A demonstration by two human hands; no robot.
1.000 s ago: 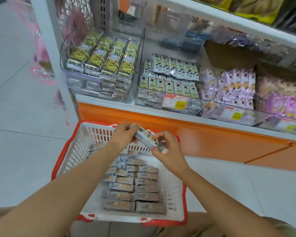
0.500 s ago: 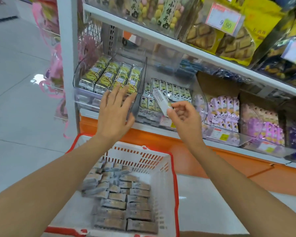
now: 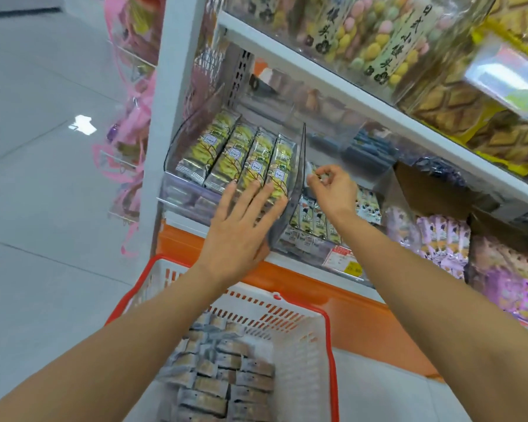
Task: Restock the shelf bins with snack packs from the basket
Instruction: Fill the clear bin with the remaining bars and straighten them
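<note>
- At the far left, the clear plastic shelf bin [image 3: 177, 193] holds four rows of yellow-green foil snack packs [image 3: 250, 156] and looks full. Their small white labels are too blurred to read.
- Your left hand [image 3: 241, 229] lies against that bin's front with its fingers straight and spread, holding nothing.
- Below, the red-rimmed white plastic basket [image 3: 329, 327] holds many grey-brown snack packs [image 3: 226, 388], so I judge that most of the restocking is yet to do.
- Just right of the curved clear divider [image 3: 302, 159], your right hand [image 3: 333, 193] has its fingers pinched on one small pale snack pack [image 3: 313, 175]. It is held over the back of the middle clear bin [image 3: 305, 248], whose front rows are white-and-green packs.
- The orange-and-yellow price tag [image 3: 345, 263] has digits I cannot read.
- The pastel-ball bags [image 3: 375, 38] on the upper shelf carry black Chinese characters.
</note>
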